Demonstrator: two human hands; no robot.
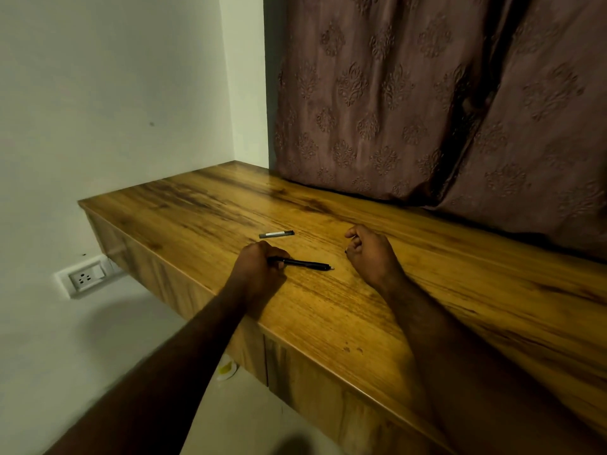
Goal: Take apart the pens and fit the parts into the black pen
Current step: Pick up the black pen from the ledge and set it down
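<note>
Wall socket [86, 276] sits low on the wall at far left, below the wooden desk [377, 323]. Left hand [259, 267] rests on the desk, its fingers clenched round the rear end of the black pen [308, 265]. The pen lies flat and runs rightward out of those fingers, tip free. A short grey pen part [276, 234] lies just beyond the left fingers, untouched. Right hand [371, 254] rests on the desk, well apart from the pen tip, fingers curled inward. Whether they hold anything cannot be told. Patterned curtain [427, 110] hangs behind.
</note>
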